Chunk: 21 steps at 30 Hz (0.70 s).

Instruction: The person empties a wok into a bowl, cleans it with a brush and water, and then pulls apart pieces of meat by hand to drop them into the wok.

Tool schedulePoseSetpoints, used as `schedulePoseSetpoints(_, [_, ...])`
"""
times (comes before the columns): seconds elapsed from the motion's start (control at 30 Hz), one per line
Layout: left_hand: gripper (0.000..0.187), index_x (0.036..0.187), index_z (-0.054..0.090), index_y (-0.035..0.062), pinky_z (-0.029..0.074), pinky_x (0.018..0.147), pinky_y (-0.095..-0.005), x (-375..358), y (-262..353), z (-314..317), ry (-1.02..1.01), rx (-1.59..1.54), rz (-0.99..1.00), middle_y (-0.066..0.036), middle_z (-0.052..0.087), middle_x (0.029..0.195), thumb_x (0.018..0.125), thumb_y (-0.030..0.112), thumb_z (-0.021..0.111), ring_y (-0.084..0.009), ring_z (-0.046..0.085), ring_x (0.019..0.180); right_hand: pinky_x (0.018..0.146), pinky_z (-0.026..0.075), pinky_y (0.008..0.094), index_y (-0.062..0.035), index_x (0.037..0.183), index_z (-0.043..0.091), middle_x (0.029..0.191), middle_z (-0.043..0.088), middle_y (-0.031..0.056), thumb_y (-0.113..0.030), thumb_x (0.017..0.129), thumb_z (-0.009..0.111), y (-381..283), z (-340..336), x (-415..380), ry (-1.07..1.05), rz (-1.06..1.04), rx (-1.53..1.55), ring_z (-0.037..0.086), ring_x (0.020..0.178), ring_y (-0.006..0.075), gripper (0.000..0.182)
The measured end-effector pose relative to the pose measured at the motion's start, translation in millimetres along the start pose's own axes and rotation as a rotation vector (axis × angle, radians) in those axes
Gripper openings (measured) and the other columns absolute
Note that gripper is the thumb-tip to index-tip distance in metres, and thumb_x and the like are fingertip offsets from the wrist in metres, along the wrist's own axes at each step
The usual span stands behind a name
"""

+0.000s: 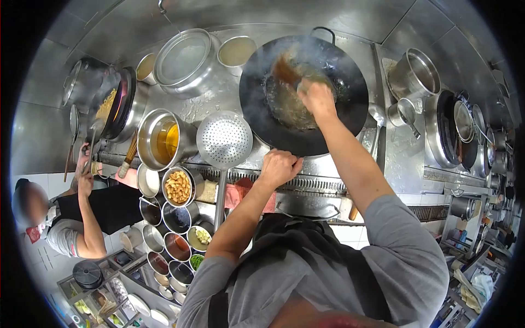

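Note:
A large black wok [350, 98] holds steaming, cloudy liquid. Over it, my right hand [317, 99] is closed round the handle of a brown brush [284, 71], whose bristles are smeared by motion. At the wok's near edge my left hand [280, 168] has its fingers curled against the rim, and whether it grips a handle or cloth there is hidden. A red cloth [238, 192] lies just below and left of that hand. Left of the wok, a perforated ladle [224, 140] rests across the counter, its handle pointing toward me.
Pots of oil [165, 140] and peanuts or nuts [178, 187] stand left, above several seasoning containers [177, 246]. A lidded pot [183, 59] is behind them. A co-worker [76, 218] works at another wok far left. Right are a ladle [377, 115] and steel pot [414, 74].

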<state>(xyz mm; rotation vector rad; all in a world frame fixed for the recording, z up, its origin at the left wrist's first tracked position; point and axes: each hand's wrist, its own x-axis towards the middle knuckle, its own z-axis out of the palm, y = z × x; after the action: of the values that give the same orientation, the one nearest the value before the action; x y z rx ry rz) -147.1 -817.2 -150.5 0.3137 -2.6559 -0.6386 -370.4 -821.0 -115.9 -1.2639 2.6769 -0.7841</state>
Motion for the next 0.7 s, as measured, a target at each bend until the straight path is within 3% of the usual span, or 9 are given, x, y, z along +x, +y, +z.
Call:
schedulePoseSetpoints(0.1, [0.030, 0.054, 0.061, 0.0067, 0.048, 0.060, -0.0369, 2, -2, 1, -0.002, -0.009, 0.004, -0.007, 0.059, 0.056, 0.078, 0.025, 0.064, -0.0247, 0.060, 0.054, 0.079, 0.051, 0.0453, -0.0125, 0.107, 0.066, 0.087, 0.066, 0.0213, -0.029, 0.078, 0.065, 22, -19, -54, -0.163, -0.206, 0.084, 0.063, 0.085, 0.0393, 0.033])
schedulePoseSetpoints(0.23, [0.032, 0.054, 0.061, 0.0071, 0.047, 0.059, -0.0373, 1, -3, 1, -0.024, -0.006, -0.003, -0.007, 0.059, 0.056, 0.079, 0.027, 0.063, -0.0246, 0.060, 0.054, 0.087, 0.050, 0.0400, -0.0162, 0.112, 0.067, 0.094, 0.067, 0.0183, -0.036, 0.074, 0.068, 76, -74, -55, -0.481, -0.184, -0.060, 0.064, 0.089, 0.0357, 0.043])
schedulePoseSetpoints(0.27, [0.032, 0.054, 0.061, 0.0071, 0.047, 0.058, -0.0376, 2, -4, 1, -0.018, -0.005, -0.004, -0.007, 0.059, 0.056, 0.079, 0.027, 0.063, -0.0246, 0.060, 0.054, 0.085, 0.051, 0.0411, -0.0169, 0.108, 0.068, 0.091, 0.067, 0.0181, -0.033, 0.074, 0.067, 84, -82, -37, -0.428, -0.212, -0.262, 0.064, 0.086, 0.0351, 0.037])
schedulePoseSetpoints(0.3, [0.032, 0.054, 0.061, 0.0071, 0.047, 0.058, -0.0376, 3, -5, 1, -0.021, -0.009, -0.003, -0.007, 0.059, 0.056, 0.079, 0.027, 0.063, -0.0246, 0.060, 0.054, 0.082, 0.051, 0.0436, -0.0160, 0.103, 0.068, 0.087, 0.067, 0.0179, -0.027, 0.076, 0.064, 103, -80, -9, -0.404, -0.286, -0.237, 0.064, 0.082, 0.0356, 0.030])
schedulePoseSetpoints(0.33, [0.031, 0.053, 0.060, 0.0069, 0.048, 0.057, -0.0381, 3, -6, 2, -0.008, -0.022, -0.001, -0.007, 0.058, 0.055, 0.078, 0.025, 0.064, -0.0255, 0.059, 0.053, 0.078, 0.051, 0.0444, -0.0100, 0.100, 0.067, 0.089, 0.066, 0.0164, -0.023, 0.074, 0.066, 96, -77, 13, -0.313, -0.132, -0.338, 0.063, 0.083, 0.0355, 0.029])
schedulePoseSetpoints(0.43, [0.030, 0.052, 0.059, 0.0068, 0.048, 0.056, -0.0385, 4, -3, 7, 0.008, -0.025, 0.000, -0.007, 0.057, 0.054, 0.076, 0.023, 0.065, -0.0264, 0.058, 0.052, 0.078, 0.050, 0.0459, -0.0115, 0.098, 0.066, 0.086, 0.066, 0.0161, -0.021, 0.077, 0.061, 65, -46, 49, -0.086, -0.093, -0.337, 0.063, 0.084, 0.0354, 0.023])
schedulePoseSetpoints(0.53, [0.030, 0.052, 0.059, 0.0070, 0.048, 0.055, -0.0384, 1, 2, 10, 0.024, 0.001, -0.003, -0.007, 0.058, 0.054, 0.076, 0.024, 0.065, -0.0265, 0.059, 0.052, 0.077, 0.053, 0.0438, -0.0118, 0.106, 0.065, 0.089, 0.066, 0.0204, -0.025, 0.077, 0.065, 39, -22, 13, -0.220, -0.167, -0.200, 0.064, 0.084, 0.0361, 0.032])
schedulePoseSetpoints(0.6, [0.030, 0.052, 0.060, 0.0070, 0.049, 0.055, -0.0384, 6, 3, 9, 0.042, 0.018, -0.010, -0.007, 0.058, 0.054, 0.076, 0.025, 0.065, -0.0265, 0.059, 0.052, 0.080, 0.051, 0.0443, -0.0138, 0.104, 0.067, 0.090, 0.066, 0.0190, -0.027, 0.078, 0.065, 47, -20, -30, -0.124, -0.360, 0.003, 0.063, 0.085, 0.0375, 0.029])
schedulePoseSetpoints(0.7, [0.030, 0.052, 0.060, 0.0066, 0.049, 0.055, -0.0386, 4, 3, 4, 0.004, 0.032, -0.041, -0.008, 0.059, 0.056, 0.076, 0.025, 0.065, -0.0269, 0.059, 0.052, 0.083, 0.051, 0.0413, -0.0155, 0.110, 0.066, 0.090, 0.067, 0.0190, -0.030, 0.077, 0.067, 60, -72, -63, -0.413, -0.269, -0.051, 0.064, 0.086, 0.0358, 0.036])
